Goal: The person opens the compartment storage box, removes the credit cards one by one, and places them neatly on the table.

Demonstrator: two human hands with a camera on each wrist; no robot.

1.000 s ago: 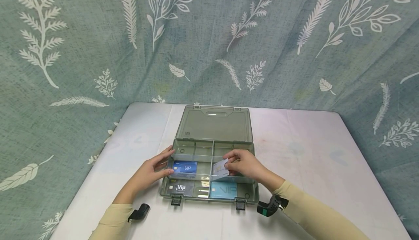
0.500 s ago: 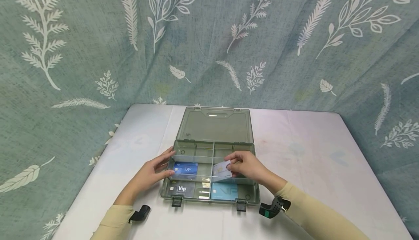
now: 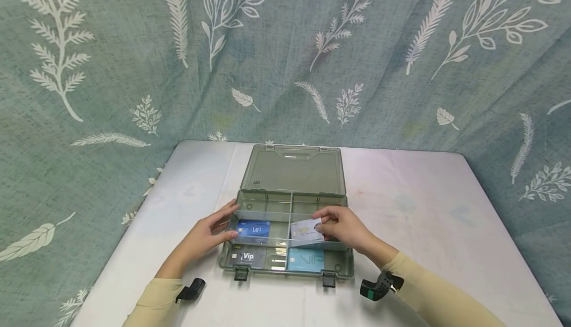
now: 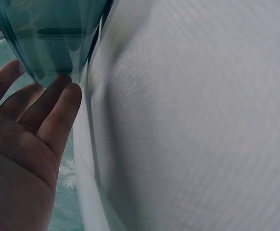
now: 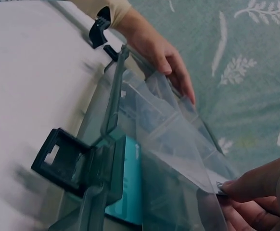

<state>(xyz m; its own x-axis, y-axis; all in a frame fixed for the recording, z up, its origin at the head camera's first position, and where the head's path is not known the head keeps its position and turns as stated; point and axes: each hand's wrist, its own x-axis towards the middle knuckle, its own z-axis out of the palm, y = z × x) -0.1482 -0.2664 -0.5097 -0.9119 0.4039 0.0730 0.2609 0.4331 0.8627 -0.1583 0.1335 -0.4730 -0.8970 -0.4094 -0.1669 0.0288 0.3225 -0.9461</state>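
Note:
A translucent grey-green compartment box (image 3: 286, 271) stands with its lid (image 3: 293, 168) folded back. My right hand (image 3: 345, 228) pinches the right end of a white VIP card (image 3: 305, 232) between thumb and fingers, in the middle right compartment. In the right wrist view the white card (image 5: 183, 168) shows through the clear divider. Extended fingers of my left hand (image 3: 211, 230) rest against the box's left side; in the left wrist view their fingertips touch the box wall (image 4: 44, 53). A blue VIP card (image 3: 253, 229) lies in the middle left compartment.
In the front row lie a dark grey Vip card (image 3: 247, 256) at left and a light blue VIP card (image 3: 306, 260) at right. Two black latches (image 3: 241, 274) hang off the front edge. A white-covered table (image 3: 415, 208) bears the box; leaf-patterned cloth (image 3: 285, 69) surrounds it.
My right hand has shifted slightly right with the white card, which now lies flatter and shows more of its face. My left hand stays at the box's left side.

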